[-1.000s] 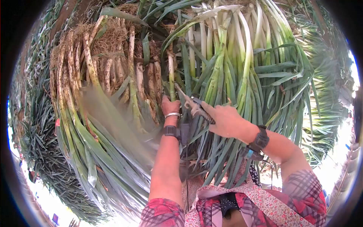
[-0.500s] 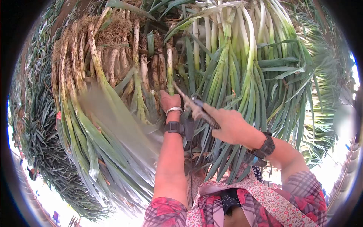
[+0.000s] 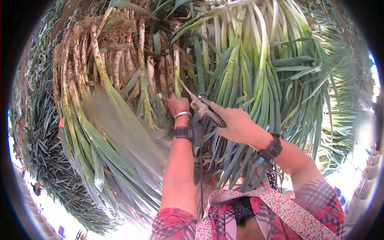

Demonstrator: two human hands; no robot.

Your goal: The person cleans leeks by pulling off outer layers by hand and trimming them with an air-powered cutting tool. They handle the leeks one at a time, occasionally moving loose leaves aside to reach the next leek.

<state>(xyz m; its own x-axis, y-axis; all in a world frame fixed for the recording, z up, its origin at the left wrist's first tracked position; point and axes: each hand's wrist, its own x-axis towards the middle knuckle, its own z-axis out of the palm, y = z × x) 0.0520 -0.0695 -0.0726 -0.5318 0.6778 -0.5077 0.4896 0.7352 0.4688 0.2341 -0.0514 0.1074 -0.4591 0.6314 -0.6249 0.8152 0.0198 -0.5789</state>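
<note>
My left hand [image 3: 178, 105] is closed around the green part of a leek [image 3: 177, 74], whose pale stalk points up and away from me. In my right hand [image 3: 240, 127] is a blow gun [image 3: 208, 110] with a dark handle, wrapped in pale material around its front. Its thin tip slants up to the left, right beside the leek just above my left fist. Soil-covered leeks [image 3: 116, 68] with shaggy roots lie to the left of my left hand. On the right, cleaner leeks [image 3: 262, 44] with white stalks hang their green leaves down toward my right wrist.
Large heaps of leeks flank the work spot, dark leaves [image 3: 36, 132] on the left and paler bundles [image 3: 340, 108] on the right. A translucent sheet [image 3: 124, 124] lies across the left leaves. A dark cord [image 3: 201, 172] runs down beside my left forearm.
My right hand and the blow gun have moved slightly up and to the left, bringing the tip closer to the leek. My left hand keeps its hold on the leek.
</note>
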